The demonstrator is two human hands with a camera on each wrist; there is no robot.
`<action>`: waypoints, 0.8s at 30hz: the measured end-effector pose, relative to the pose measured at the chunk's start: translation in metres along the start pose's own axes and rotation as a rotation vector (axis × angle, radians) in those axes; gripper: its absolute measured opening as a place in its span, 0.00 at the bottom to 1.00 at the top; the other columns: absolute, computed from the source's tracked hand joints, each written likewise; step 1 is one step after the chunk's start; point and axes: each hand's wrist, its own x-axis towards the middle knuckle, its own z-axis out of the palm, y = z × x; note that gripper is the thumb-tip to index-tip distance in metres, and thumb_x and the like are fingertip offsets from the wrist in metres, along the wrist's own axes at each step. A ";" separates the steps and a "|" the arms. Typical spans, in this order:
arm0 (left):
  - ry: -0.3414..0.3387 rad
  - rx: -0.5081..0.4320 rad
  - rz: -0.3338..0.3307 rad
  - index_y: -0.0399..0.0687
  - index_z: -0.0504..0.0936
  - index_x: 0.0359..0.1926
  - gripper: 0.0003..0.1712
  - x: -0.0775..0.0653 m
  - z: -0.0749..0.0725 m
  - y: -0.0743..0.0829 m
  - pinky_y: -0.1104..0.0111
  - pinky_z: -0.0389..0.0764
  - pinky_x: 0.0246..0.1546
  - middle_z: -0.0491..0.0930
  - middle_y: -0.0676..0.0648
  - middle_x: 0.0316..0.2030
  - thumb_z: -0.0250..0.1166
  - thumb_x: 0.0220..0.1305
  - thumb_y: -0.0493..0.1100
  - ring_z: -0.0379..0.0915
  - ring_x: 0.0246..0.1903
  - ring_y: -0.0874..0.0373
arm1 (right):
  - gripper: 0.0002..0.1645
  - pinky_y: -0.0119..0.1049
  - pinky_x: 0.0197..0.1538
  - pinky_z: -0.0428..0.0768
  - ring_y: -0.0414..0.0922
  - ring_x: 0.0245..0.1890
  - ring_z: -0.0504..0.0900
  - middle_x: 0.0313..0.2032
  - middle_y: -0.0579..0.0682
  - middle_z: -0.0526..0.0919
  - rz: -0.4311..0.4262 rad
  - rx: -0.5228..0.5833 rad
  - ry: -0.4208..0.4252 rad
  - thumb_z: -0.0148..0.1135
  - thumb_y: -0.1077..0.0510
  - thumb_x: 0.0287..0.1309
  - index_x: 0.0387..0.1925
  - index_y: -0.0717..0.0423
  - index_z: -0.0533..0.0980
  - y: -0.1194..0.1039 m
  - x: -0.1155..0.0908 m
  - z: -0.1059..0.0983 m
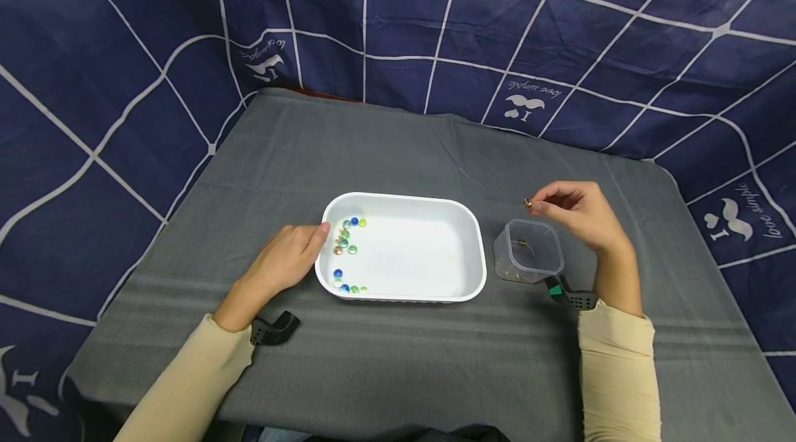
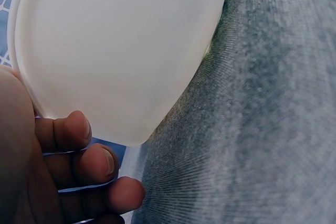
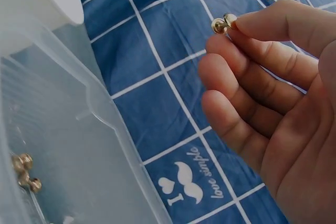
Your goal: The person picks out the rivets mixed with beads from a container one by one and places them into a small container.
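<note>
My left hand (image 1: 282, 255) grips the left end of a white tray (image 1: 417, 248), its thumb over the rim. In the left wrist view its other fingers (image 2: 97, 163) curl beside the tray's outer wall. Glass marbles (image 1: 352, 248), blue, green and yellowish, lie along the tray's left side. My right hand (image 1: 581, 210) pinches small gold bells (image 3: 219, 25) between thumb and forefinger, above the back of a clear plastic container (image 1: 499, 259). Inside this container lie more gold bells (image 3: 23, 169).
A grey cloth (image 1: 385, 366) covers the table under the tray and the container. Navy fabric (image 1: 410, 21) with white grid lines hangs around the back and sides. The container stands just right of the tray, with a narrow gap between them.
</note>
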 end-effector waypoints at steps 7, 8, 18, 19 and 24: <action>0.000 0.007 -0.010 0.43 0.78 0.25 0.25 0.000 0.000 0.000 0.55 0.72 0.28 0.76 0.45 0.22 0.46 0.79 0.46 0.70 0.24 0.52 | 0.04 0.27 0.32 0.79 0.38 0.28 0.84 0.29 0.45 0.86 0.035 -0.052 -0.013 0.61 0.78 0.55 0.32 0.73 0.80 0.001 -0.007 -0.014; 0.001 0.006 -0.010 0.43 0.78 0.25 0.25 0.000 0.001 0.000 0.55 0.72 0.28 0.76 0.45 0.22 0.47 0.79 0.46 0.70 0.24 0.52 | 0.04 0.27 0.33 0.79 0.38 0.28 0.84 0.29 0.46 0.86 0.044 -0.056 -0.016 0.62 0.78 0.56 0.32 0.73 0.80 0.001 -0.008 -0.015; 0.001 0.002 -0.010 0.43 0.79 0.25 0.25 -0.001 0.000 0.000 0.55 0.73 0.28 0.77 0.44 0.22 0.46 0.79 0.47 0.70 0.24 0.53 | 0.06 0.26 0.34 0.80 0.38 0.27 0.84 0.28 0.48 0.86 0.042 0.015 -0.022 0.60 0.81 0.55 0.32 0.74 0.79 0.003 -0.014 -0.024; 0.001 0.003 -0.011 0.43 0.79 0.25 0.25 -0.001 0.000 0.000 0.56 0.72 0.28 0.77 0.44 0.22 0.46 0.79 0.47 0.70 0.24 0.53 | 0.06 0.26 0.34 0.80 0.37 0.27 0.84 0.28 0.47 0.86 0.042 0.008 -0.022 0.60 0.81 0.55 0.32 0.74 0.80 0.003 -0.014 -0.025; 0.000 0.006 -0.015 0.44 0.78 0.24 0.26 -0.001 0.000 0.000 0.56 0.72 0.28 0.76 0.45 0.21 0.46 0.79 0.47 0.70 0.23 0.53 | 0.07 0.26 0.35 0.80 0.37 0.27 0.84 0.28 0.47 0.86 0.063 0.002 -0.041 0.60 0.80 0.56 0.32 0.72 0.80 0.002 -0.017 -0.029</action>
